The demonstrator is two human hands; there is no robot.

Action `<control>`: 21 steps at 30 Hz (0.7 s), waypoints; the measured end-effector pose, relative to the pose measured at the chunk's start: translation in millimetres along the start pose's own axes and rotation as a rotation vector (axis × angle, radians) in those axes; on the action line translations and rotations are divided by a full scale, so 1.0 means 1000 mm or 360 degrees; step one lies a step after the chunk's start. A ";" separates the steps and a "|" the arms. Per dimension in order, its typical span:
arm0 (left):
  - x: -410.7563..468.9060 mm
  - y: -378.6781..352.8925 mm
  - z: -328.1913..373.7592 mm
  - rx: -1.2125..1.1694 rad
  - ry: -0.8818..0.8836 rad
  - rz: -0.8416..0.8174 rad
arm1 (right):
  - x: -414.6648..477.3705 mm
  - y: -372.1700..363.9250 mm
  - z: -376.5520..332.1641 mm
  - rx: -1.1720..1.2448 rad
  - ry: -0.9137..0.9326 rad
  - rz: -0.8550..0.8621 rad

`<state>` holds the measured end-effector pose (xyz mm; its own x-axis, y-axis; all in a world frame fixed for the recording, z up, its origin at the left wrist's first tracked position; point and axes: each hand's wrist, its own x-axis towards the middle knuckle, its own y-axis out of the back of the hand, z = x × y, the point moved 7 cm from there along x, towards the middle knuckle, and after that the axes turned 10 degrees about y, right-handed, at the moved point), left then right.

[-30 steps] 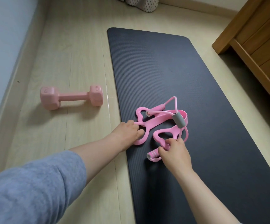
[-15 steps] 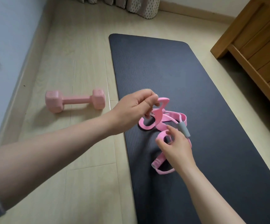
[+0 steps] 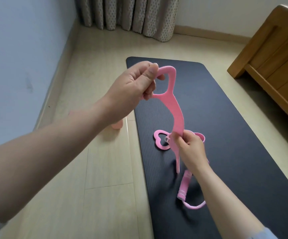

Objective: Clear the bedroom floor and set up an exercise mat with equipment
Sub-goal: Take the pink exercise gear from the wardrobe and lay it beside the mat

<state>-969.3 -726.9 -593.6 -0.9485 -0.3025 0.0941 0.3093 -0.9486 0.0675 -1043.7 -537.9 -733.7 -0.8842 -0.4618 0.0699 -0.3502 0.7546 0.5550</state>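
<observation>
1. No legible text, label, brand, number or sign anywhere in view.
2. Pink resistance band (image 3: 176, 109) and exercise mat (image 3: 243, 135): plain surfaces, nothing printed that can be read.
3. Curtain (image 3: 131, 14): repeated small dot pattern only, no characters.
</observation>
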 end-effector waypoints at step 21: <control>-0.130 0.118 -0.122 0.0642 0.0464 0.0930 | -0.044 -0.132 -0.089 0.0518 -0.0317 -0.1099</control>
<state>-817.8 -811.0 -719.4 -0.5856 -0.8098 -0.0358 0.7141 -0.5363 0.4499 -931.0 -658.4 -736.4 -0.4614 -0.8068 -0.3690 -0.8861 0.4400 0.1459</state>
